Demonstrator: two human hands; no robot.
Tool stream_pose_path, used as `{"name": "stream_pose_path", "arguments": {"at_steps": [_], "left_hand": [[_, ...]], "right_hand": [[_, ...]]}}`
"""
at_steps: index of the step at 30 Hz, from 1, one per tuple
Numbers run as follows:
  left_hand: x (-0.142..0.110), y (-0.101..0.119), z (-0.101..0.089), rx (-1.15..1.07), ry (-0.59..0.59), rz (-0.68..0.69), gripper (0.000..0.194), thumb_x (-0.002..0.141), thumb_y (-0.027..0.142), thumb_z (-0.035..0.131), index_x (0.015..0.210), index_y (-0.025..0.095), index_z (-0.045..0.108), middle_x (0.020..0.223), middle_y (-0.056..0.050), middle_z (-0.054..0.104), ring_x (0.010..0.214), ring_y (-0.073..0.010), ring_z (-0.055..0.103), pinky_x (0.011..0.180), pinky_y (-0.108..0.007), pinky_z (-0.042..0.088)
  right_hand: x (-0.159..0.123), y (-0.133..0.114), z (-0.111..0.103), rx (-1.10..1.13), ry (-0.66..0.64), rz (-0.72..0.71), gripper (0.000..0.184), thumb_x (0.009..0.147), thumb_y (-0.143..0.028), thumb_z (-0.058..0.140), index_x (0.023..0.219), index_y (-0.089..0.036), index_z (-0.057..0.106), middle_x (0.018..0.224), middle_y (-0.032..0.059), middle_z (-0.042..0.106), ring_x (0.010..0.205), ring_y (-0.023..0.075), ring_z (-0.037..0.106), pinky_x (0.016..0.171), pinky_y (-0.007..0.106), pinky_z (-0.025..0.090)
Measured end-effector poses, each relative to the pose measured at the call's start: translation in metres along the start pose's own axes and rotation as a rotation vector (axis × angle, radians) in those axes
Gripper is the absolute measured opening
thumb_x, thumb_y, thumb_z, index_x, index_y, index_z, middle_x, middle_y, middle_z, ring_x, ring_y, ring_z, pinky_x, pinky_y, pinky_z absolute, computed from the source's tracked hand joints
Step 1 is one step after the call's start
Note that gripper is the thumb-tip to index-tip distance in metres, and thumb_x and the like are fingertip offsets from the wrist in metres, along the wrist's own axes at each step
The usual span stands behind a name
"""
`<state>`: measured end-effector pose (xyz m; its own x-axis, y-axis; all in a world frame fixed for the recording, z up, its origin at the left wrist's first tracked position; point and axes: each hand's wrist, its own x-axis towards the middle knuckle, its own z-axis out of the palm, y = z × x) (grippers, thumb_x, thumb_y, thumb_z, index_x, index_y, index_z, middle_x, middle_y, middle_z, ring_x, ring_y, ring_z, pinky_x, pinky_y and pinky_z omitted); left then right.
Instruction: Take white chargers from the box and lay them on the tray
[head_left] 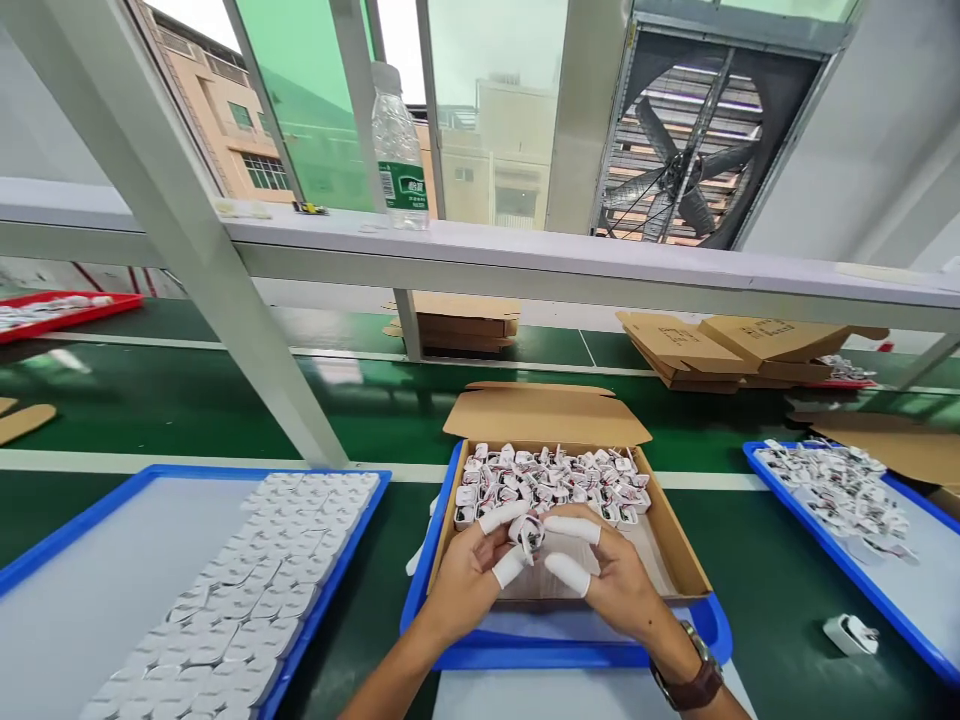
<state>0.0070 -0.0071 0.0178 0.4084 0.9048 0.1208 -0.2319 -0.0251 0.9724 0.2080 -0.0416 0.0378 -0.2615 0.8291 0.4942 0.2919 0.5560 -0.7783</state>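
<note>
A small white plastic part with thin wires [527, 533] is held up over the near part of an open cardboard box [679, 540]. My left hand [472, 570] grips the part between thumb and index finger, on its left side. From the other side, the fingertips of my right hand [619, 565] close in on its right edge; their exact contact is hard to make out. White finger covers sit on the thumbs and index fingers of both hands. Behind them, similar white wired parts [555, 480] fill the far part of the box in rows.
Under the box is a blue-rimmed tray [570, 655]. To the left, another blue tray [97, 530] carries rows of flat white pieces [247, 590]. A right-hand tray [930, 590] bears loose wired parts [832, 490]. One white piece [851, 634] lies on the green table. A slanted post [217, 260] rises left.
</note>
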Motion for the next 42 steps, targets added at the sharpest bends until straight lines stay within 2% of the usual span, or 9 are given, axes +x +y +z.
{"name": "stream_pose_path", "arguments": {"at_steps": [3, 7, 12, 16, 19, 22, 27, 38, 42], "left_hand": [[-0.002, -0.003, -0.001, 0.062, 0.045, 0.014, 0.055, 0.08, 0.039, 0.079, 0.128, 0.016, 0.066, 0.119, -0.015, 0.073, 0.109, -0.0282, 0.071, 0.102, -0.043, 0.057], [-0.001, -0.008, 0.003, 0.155, 0.08, 0.074, 0.044, 0.082, 0.033, 0.075, 0.122, 0.016, 0.07, 0.114, -0.012, 0.071, 0.104, -0.0264, 0.071, 0.096, -0.039, 0.061], [0.001, -0.012, 0.004, 0.317, 0.097, 0.168, 0.034, 0.086, 0.024, 0.069, 0.12, 0.02, 0.072, 0.109, -0.009, 0.07, 0.103, -0.0235, 0.068, 0.096, -0.038, 0.06], [-0.001, -0.019, 0.0, 0.392, 0.102, 0.185, 0.037, 0.087, 0.018, 0.065, 0.124, 0.022, 0.069, 0.118, -0.009, 0.068, 0.11, -0.0246, 0.067, 0.099, -0.039, 0.058], [-0.004, -0.019, -0.002, 0.393, 0.077, 0.189, 0.037, 0.091, 0.016, 0.061, 0.127, 0.023, 0.066, 0.126, -0.01, 0.066, 0.113, -0.0237, 0.067, 0.1, -0.038, 0.057], [-0.005, -0.013, -0.002, 0.434, 0.001, 0.196, 0.032, 0.097, 0.019, 0.054, 0.126, 0.023, 0.067, 0.128, -0.01, 0.068, 0.117, -0.0234, 0.065, 0.103, -0.038, 0.054], [-0.004, -0.008, -0.002, 0.448, -0.012, 0.215, 0.032, 0.099, 0.021, 0.052, 0.127, 0.023, 0.066, 0.13, -0.011, 0.068, 0.119, -0.0234, 0.065, 0.104, -0.039, 0.053], [-0.004, -0.022, -0.002, 0.313, 0.092, 0.231, 0.021, 0.095, 0.022, 0.059, 0.109, 0.023, 0.075, 0.113, -0.009, 0.073, 0.107, -0.0241, 0.069, 0.093, -0.037, 0.058], [-0.003, -0.016, 0.001, 0.18, 0.116, 0.061, 0.022, 0.088, 0.029, 0.07, 0.107, 0.02, 0.075, 0.111, -0.009, 0.076, 0.103, -0.0247, 0.072, 0.092, -0.037, 0.06]], "right_hand": [[0.001, 0.011, 0.003, 0.112, 0.029, 0.028, 0.024, 0.096, -0.031, 0.066, 0.12, -0.032, 0.069, 0.113, 0.0061, 0.065, 0.107, 0.0216, 0.065, 0.097, 0.039, 0.054], [0.0, 0.017, 0.007, 0.157, 0.025, 0.015, 0.027, 0.092, -0.039, 0.071, 0.119, -0.034, 0.071, 0.11, 0.0053, 0.062, 0.104, 0.021, 0.064, 0.093, 0.037, 0.054], [-0.002, 0.018, 0.015, 0.18, 0.067, 0.016, 0.022, 0.093, -0.033, 0.07, 0.114, -0.033, 0.072, 0.11, 0.0057, 0.063, 0.105, 0.0218, 0.064, 0.092, 0.038, 0.055], [-0.007, 0.019, 0.022, 0.258, 0.115, 0.083, 0.022, 0.096, -0.023, 0.063, 0.116, -0.031, 0.069, 0.118, 0.0072, 0.069, 0.111, 0.0227, 0.067, 0.097, 0.041, 0.056], [-0.009, 0.023, 0.023, 0.295, 0.156, 0.108, 0.024, 0.096, -0.018, 0.061, 0.116, -0.028, 0.068, 0.113, 0.0071, 0.074, 0.104, 0.0213, 0.072, 0.094, 0.038, 0.059], [-0.01, 0.025, 0.02, 0.149, 0.199, 0.06, 0.027, 0.092, -0.012, 0.061, 0.113, -0.027, 0.068, 0.105, 0.0062, 0.075, 0.095, 0.0203, 0.073, 0.086, 0.036, 0.062], [-0.009, 0.022, 0.016, -0.149, 0.149, -0.108, 0.046, 0.089, -0.005, 0.059, 0.128, -0.03, 0.059, 0.113, 0.0067, 0.071, 0.104, 0.0235, 0.068, 0.088, 0.044, 0.059], [-0.011, 0.022, 0.03, -0.156, 0.129, -0.245, 0.064, 0.086, 0.001, 0.066, 0.14, -0.03, 0.052, 0.119, 0.0105, 0.067, 0.107, 0.0259, 0.064, 0.085, 0.047, 0.058], [-0.009, 0.022, 0.029, -0.172, 0.14, -0.236, 0.063, 0.087, 0.004, 0.065, 0.139, -0.03, 0.054, 0.117, 0.01, 0.067, 0.107, 0.0254, 0.063, 0.086, 0.047, 0.057]]}}
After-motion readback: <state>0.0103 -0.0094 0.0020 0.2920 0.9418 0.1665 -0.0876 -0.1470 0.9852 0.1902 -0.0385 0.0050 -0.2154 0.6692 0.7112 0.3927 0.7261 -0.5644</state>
